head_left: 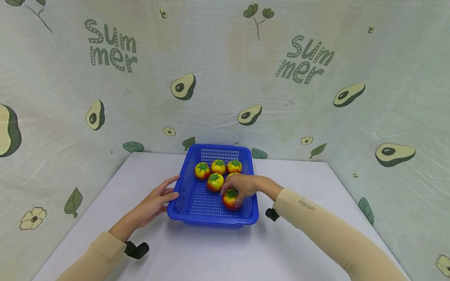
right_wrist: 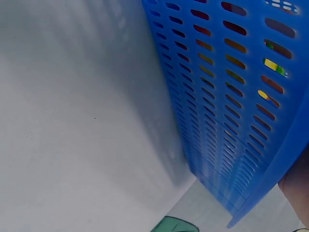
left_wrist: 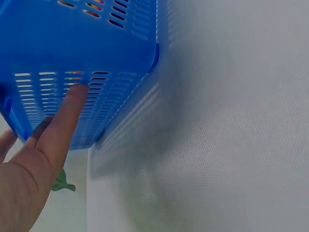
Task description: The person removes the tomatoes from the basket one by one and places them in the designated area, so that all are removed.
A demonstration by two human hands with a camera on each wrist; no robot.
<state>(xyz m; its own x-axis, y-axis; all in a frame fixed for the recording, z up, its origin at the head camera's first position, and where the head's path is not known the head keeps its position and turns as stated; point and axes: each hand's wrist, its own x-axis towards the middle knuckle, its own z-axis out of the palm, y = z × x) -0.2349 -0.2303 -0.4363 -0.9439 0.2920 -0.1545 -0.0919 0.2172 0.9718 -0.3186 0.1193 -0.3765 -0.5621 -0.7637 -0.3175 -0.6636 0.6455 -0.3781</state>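
Note:
A blue plastic basket (head_left: 211, 218) with slotted walls stands on the white table, holding several red-and-yellow tomatoes with green leafy tops. My right hand (head_left: 244, 185) reaches in over the right side and grips the nearest tomato (head_left: 230, 200), thumb and fingers around it. Another tomato (head_left: 230, 175) behind is partly hidden by that hand. At the basket's left side, my left hand (head_left: 154, 201) touches the outer wall with fairly straight fingers. The left wrist view shows one finger (left_wrist: 67, 116) against the slotted wall (left_wrist: 104, 89). In the right wrist view, the basket's wall (right_wrist: 217, 111) hides most of my right hand.
More tomatoes, among them one at left (head_left: 202, 171) and one in the middle (head_left: 215, 182), sit toward the back of the basket. White table surface (head_left: 211, 257) surrounds the basket. Behind rises a pale cloth (head_left: 218, 50) printed with avocados and leaves.

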